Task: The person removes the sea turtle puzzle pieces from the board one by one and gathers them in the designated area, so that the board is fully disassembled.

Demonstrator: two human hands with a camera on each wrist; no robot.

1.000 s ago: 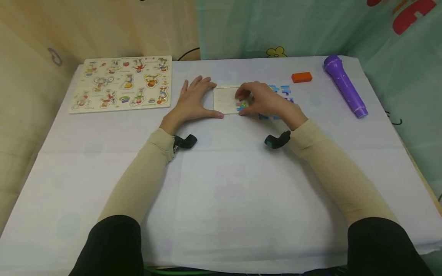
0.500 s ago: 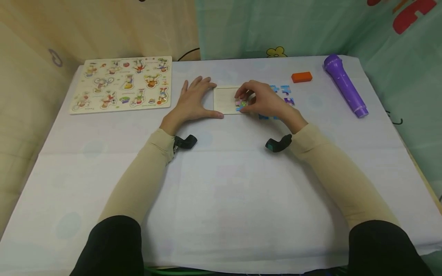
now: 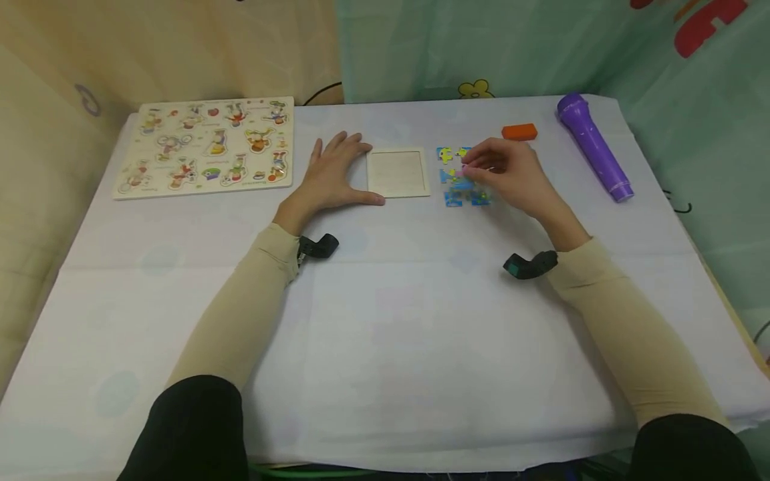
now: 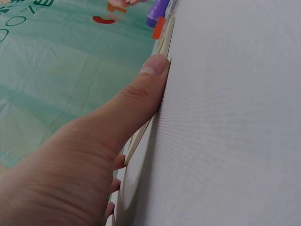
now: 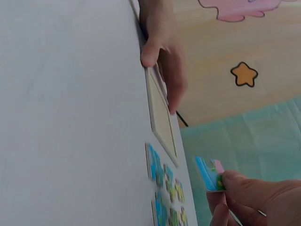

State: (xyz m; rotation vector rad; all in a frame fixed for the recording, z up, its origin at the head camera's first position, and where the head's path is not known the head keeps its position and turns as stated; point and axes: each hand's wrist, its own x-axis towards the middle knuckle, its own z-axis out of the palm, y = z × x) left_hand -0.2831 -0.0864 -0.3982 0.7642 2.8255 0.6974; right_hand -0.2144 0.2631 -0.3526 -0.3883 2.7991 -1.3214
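My left hand (image 3: 333, 175) lies on the table with fingers and thumb spread. Its thumb and fingertips touch the left side of a small pale wooden puzzle tray (image 3: 424, 175), whose recess shows bare. In the right wrist view, the right hand (image 5: 261, 197) pinches a blue, pink and green jigsaw piece (image 5: 207, 174) between thumb and fingers, raised off the table. Below it, several loose jigsaw pieces (image 3: 445, 155) lie right of the tray, spaced apart. The right hand covers part of them in the head view.
A larger picture puzzle board (image 3: 204, 148) lies at the back left. An orange block (image 3: 519, 131) and a purple flashlight-shaped object (image 3: 594, 148) lie at the back right. Curtains (image 3: 409, 47) hang behind the table.
My right hand has moved right, from over the tray to above the loose pieces, taking the jigsaw piece with it. The left hand stays against the tray.
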